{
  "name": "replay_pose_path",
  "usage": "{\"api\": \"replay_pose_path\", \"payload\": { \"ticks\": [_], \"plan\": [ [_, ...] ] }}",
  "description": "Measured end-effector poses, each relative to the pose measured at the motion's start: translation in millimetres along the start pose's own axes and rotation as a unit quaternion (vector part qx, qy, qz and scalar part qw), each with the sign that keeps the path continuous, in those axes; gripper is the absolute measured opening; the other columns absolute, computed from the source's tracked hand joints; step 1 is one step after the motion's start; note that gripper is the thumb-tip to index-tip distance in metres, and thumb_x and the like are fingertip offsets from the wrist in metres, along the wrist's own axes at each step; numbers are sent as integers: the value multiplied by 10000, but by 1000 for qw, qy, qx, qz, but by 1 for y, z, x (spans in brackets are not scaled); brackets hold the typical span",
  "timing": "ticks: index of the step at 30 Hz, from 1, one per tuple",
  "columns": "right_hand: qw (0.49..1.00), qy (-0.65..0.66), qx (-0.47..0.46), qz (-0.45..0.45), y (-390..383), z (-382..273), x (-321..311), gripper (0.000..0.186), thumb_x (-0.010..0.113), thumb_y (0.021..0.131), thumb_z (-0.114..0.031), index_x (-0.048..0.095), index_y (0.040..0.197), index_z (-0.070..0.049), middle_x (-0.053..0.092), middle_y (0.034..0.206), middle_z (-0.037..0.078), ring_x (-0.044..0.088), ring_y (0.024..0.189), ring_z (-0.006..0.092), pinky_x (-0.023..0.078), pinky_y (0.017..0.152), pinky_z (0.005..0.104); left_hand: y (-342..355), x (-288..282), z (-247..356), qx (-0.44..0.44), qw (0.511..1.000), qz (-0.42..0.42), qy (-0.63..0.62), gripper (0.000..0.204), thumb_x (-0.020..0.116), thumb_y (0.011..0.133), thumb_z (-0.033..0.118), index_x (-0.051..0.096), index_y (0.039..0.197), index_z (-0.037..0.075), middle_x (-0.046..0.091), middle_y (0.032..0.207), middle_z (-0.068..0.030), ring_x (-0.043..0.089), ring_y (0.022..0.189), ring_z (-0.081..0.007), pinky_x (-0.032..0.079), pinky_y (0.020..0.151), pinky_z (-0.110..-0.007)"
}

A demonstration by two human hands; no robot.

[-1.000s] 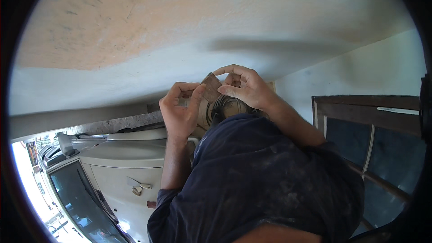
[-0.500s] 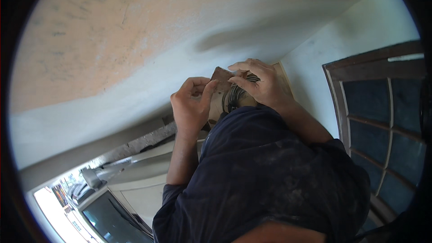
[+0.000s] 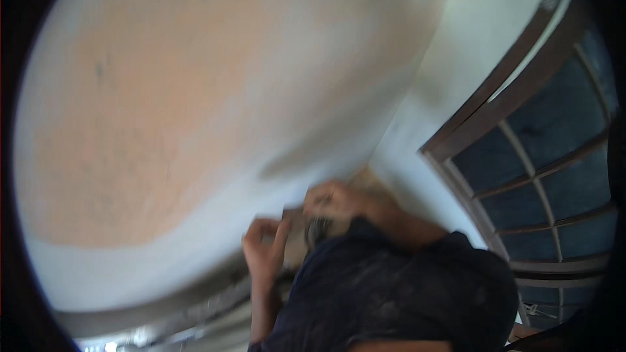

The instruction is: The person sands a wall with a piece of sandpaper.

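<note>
A small brown flat piece of sandpaper is held up between my two hands, in front of my chest. My left hand pinches its left edge between thumb and fingers. At the right edge, my right hand has its fingers curled in against the piece. Motion blur smears the fingertips. Just below the sandpaper, partly behind my shirt, shows a dark coil of cable or hose.
A wall with orange and whitish patches rises ahead and meets a pale side wall at a corner. To the right stands a brown-framed door or window with dark panes. A grey ledge runs along the lower left.
The view has tilted up and turned, so both hands sit lower and more wall and panes show. The vehicle at lower left has mostly left the picture. Both hands stay at the sandpaper.
</note>
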State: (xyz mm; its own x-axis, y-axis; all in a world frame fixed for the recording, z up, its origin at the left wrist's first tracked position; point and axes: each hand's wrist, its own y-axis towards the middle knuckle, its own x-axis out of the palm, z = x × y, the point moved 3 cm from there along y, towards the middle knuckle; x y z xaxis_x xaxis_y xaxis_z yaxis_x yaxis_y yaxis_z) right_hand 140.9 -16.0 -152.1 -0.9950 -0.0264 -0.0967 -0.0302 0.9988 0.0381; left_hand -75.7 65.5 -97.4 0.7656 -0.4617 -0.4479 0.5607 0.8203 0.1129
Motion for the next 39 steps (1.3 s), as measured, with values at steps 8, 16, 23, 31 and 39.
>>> {"api": "replay_pose_path", "payload": {
  "ticks": [8, 16, 23, 31, 39],
  "plan": [
    [998, -38, 50, -18, -16, -15, -51, 370, 703, 1020, -398, 728, 932, -40, 684, 815, 49, 633, 754, 122, 516, 714, 314, 27, 53, 27, 26, 999, -8, -43, 128, 795, 896, 67, 706, 918, -23, 755, 813, -110, 716, 739, -157, 569, 757, -313],
    [996, 5, -87, 25, -53, -72, -144, 504, 570, 1073, -490, 687, 994, -6, 667, 830, 49, 591, 734, 122, 503, 697, 311, 80, 114, 194, 254, 964, 15, 75, 32, 772, 882, 14, 752, 896, -7, 768, 822, -107, 683, 703, -155, 537, 694, -295],
    [960, -16, -214, 178, -71, -52, -211, 423, 497, 1125, -387, 676, 982, -31, 635, 839, 10, 569, 781, 127, 473, 724, 298, 109, 194, 233, 295, 953, 26, 68, 72, 807, 866, 46, 759, 919, 56, 771, 844, -96, 681, 667, -188, 542, 623, -309],
    [935, 201, -172, 236, -52, -17, -258, 464, 480, 1132, -406, 713, 967, -41, 601, 740, -7, 526, 667, 81, 444, 615, 274, 131, 253, 223, 199, 979, 12, 53, 196, 808, 887, 69, 757, 1073, 30, 788, 974, -117, 760, 856, -204, 590, 752, -334],
    [796, -295, -294, 439, -56, -107, -317, 230, 741, 966, -281, 802, 1085, -94, 772, 903, 114, 748, 754, 256, 570, 650, 359, 132, 239, 229, 354, 910, 111, 183, 401, 816, 869, 80, 701, 1252, 50, 667, 1343, -176, 587, 1299, -332, 469, 1079, -458]
  ]
}}
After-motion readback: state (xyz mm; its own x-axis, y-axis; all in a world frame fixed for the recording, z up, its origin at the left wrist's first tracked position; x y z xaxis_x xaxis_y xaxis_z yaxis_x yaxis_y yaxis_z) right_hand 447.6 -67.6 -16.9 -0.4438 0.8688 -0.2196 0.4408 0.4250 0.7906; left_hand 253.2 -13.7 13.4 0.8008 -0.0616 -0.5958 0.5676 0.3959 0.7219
